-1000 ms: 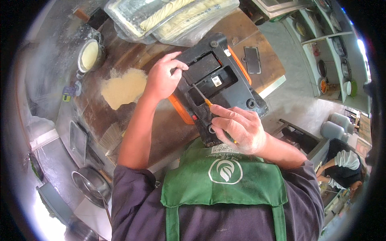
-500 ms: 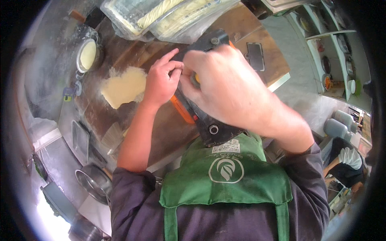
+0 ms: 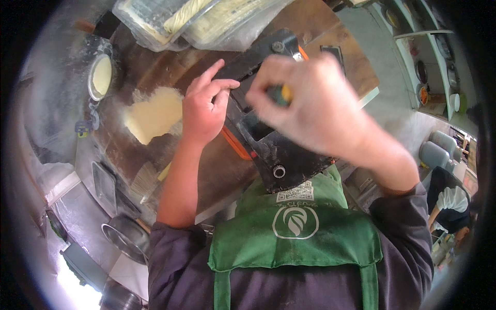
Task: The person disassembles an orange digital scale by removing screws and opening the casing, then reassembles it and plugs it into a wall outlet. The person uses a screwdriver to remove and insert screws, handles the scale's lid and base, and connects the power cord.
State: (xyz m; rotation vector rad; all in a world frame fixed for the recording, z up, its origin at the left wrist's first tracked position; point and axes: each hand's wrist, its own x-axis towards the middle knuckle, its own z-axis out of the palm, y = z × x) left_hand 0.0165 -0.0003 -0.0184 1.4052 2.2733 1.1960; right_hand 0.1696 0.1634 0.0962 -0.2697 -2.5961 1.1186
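A black flat device [image 3: 305, 157] with orange edges, round feet and a rectangular recess rests on the wooden table in front of me, its near end by my apron. My right hand [image 3: 305, 98], blurred by motion, is closed around a tool with a yellow-and-green handle [image 3: 280, 95] above the device. The tool's working end is hidden by my hand. On the device's left side, my left hand [image 3: 209, 103] has its fingers spread, with one fingertip at the edge near the recess. I make out nothing in it.
Pale flour [image 3: 155, 114] lies on the wooden table [image 3: 206, 165] to the left. Plastic tubs of dough [image 3: 212, 26] stand at the back, with a bowl [image 3: 101, 77] at the far left. A dark phone-like slab [image 3: 333, 53] lies behind the device. Another person [image 3: 449, 199] is at the far right.
My right hand has moved slightly right and up with the tool, uncovering more of the handle and the recess. My left hand's fingers have spread a little away from my right hand.
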